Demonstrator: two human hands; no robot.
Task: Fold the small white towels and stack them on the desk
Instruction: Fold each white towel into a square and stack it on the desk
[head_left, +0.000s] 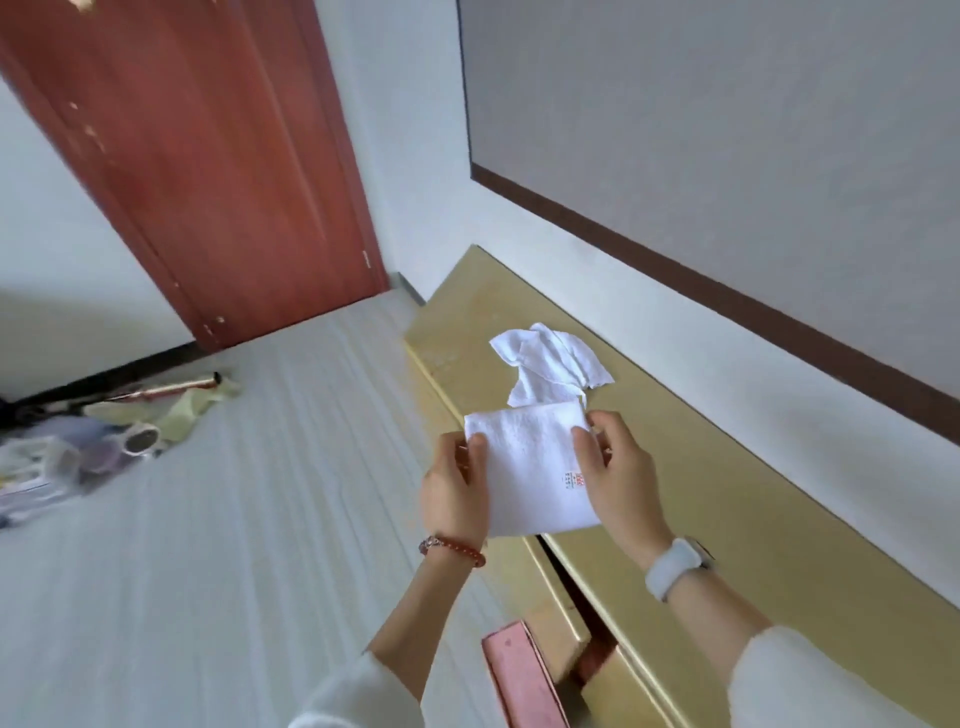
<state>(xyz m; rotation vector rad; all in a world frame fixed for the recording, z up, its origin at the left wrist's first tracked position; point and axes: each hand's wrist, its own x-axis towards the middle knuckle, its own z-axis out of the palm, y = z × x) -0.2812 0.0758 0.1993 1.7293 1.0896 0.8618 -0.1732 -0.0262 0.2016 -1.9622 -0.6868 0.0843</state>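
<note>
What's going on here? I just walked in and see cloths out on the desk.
A person is folding small white towels. Both hands, the left hand and right hand, pinch the side edges of one towel, held over the desk edge and already folded to a neat rectangle. A second towel lies crumpled on the desk behind it, not yet folded. No stack shows yet.

Looks like a plain room in a home or guesthouse: red-brown wooden door (208, 171), white walls w/ dark baseboard (727, 291), pale striped floor (234, 493), yellow-gold tabletop (701, 493) along the wall, clutter of small stuff (78, 447) on the floor by the door.
</note>
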